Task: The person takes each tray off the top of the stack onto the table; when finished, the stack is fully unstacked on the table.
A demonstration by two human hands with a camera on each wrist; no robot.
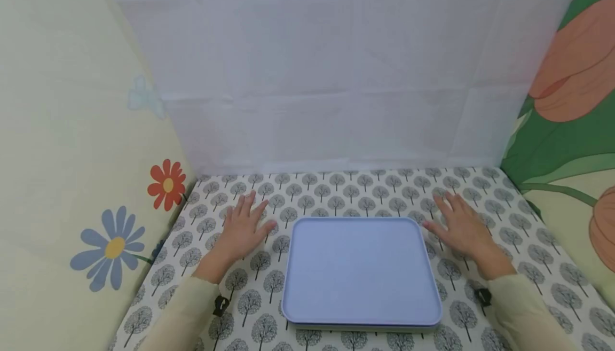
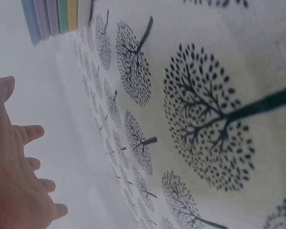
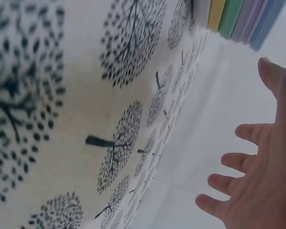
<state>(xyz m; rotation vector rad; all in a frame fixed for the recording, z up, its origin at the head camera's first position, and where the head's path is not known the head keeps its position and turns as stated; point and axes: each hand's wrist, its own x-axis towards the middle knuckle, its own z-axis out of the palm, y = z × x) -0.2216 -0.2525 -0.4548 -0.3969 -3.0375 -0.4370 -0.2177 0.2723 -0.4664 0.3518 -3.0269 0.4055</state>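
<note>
In the head view a stack of several rectangular trays (image 1: 362,271) lies on the tree-patterned cloth, with a light blue one on top. Its edges show blue, purple, green, yellow and white layers in the left wrist view (image 2: 57,19) and the right wrist view. My left hand (image 1: 242,233) is to the left of the stack, fingers spread, apart from it. To the right of the stack is my right hand (image 1: 463,228), also with fingers spread and holding nothing. Both wrist views show the palms and fingers raised off the cloth.
The white cloth (image 1: 336,196) with grey trees covers the table. A white sheet (image 1: 307,73) hangs behind it. Flower-printed walls stand at the left (image 1: 57,153) and at the right (image 1: 576,89). A small dark object (image 1: 221,305) sits at the left wrist, another (image 1: 483,296) at the right.
</note>
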